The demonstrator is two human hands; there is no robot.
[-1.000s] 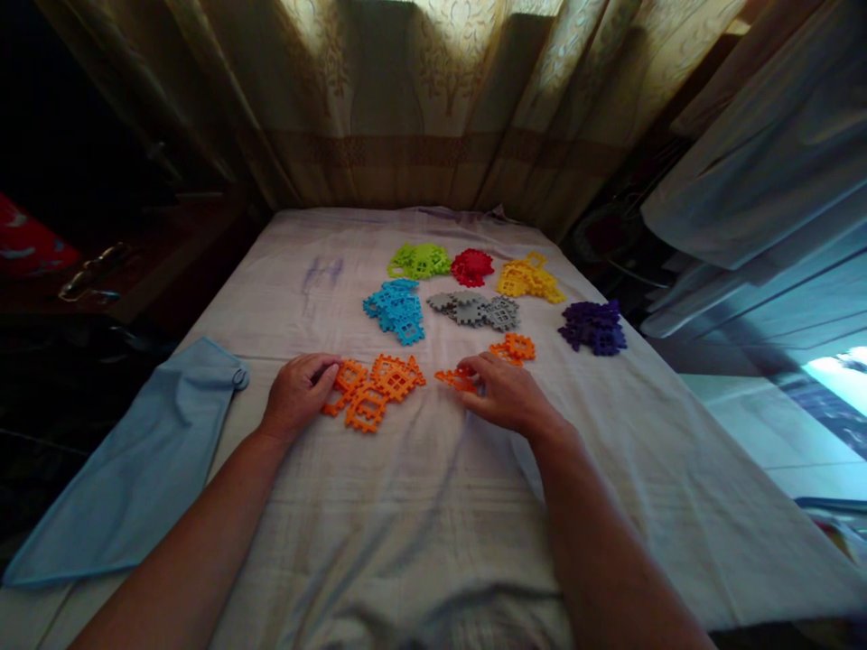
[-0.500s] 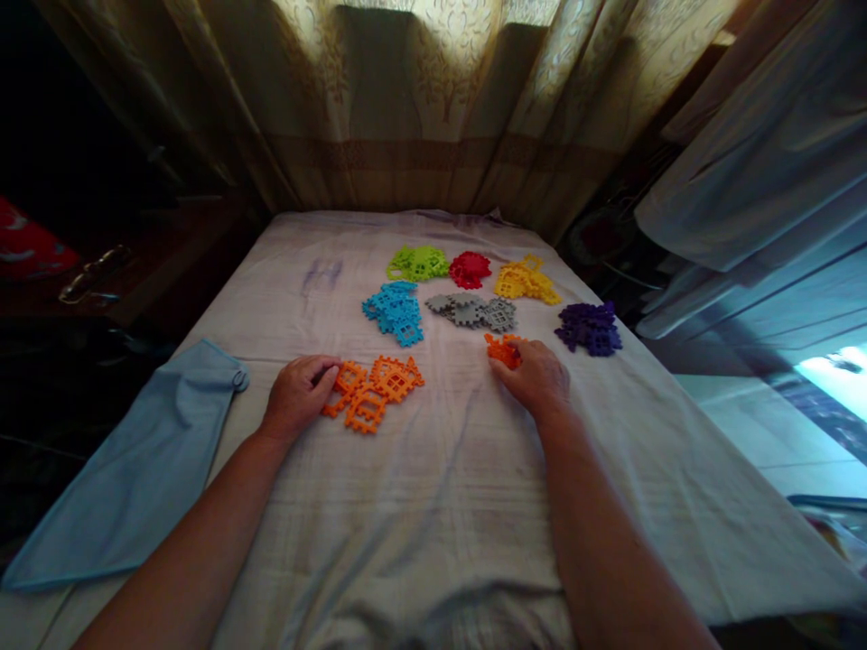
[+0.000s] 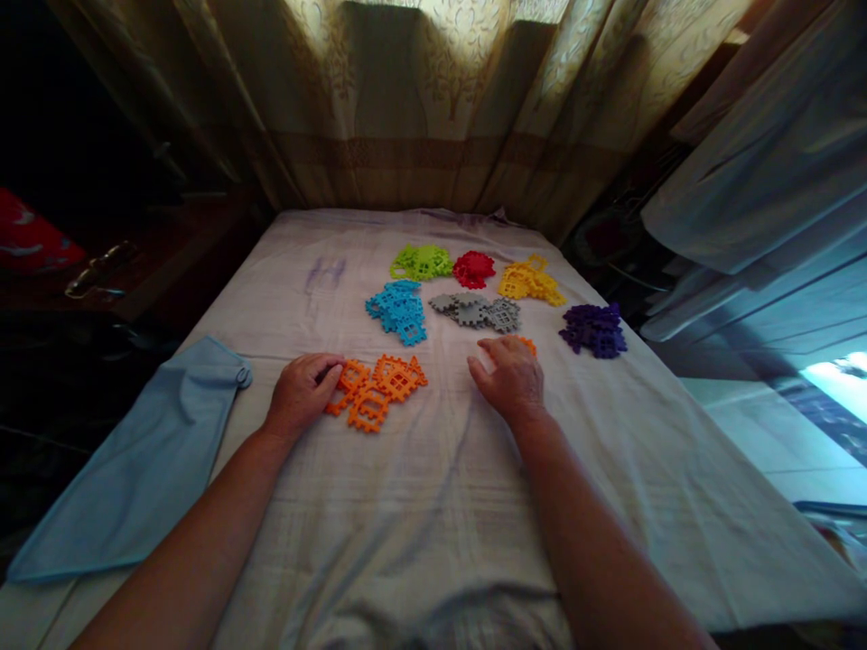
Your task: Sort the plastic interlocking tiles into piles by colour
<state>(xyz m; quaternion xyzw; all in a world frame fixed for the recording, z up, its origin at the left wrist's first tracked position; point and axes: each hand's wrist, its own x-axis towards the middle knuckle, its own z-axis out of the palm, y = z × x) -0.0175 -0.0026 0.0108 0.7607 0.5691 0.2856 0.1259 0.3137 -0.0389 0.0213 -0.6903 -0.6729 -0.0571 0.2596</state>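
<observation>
Several flat orange interlocking toy tiles (image 3: pixel 369 408) with notched edges lie in a loose cluster on the cloth. My left hand (image 3: pixel 302 390) rests at the cluster's left side, fingers curled and thumb against the leftmost orange tile (image 3: pixel 352 372). To the right, my right hand (image 3: pixel 511 375) is open, thumb and index finger apart, with nothing seen between them. Just beyond its knuckles a bit of another orange heap (image 3: pixel 529 346) shows; the hand hides most of it.
Farther back lie heaps of tiles: blue (image 3: pixel 396 311), light green (image 3: pixel 424 262), red (image 3: pixel 473 269), grey (image 3: pixel 474 310), yellow (image 3: pixel 532 280) and purple (image 3: pixel 594 329). A light blue cloth (image 3: pixel 142 469) lies at the left. Curtains (image 3: pixel 406 117) hang behind the cloth-covered surface (image 3: pixel 420 542).
My right hand has moved left off the orange heap, and its thumb and index finger have spread. My left hand stays by the orange cluster. The view has shifted slightly.
</observation>
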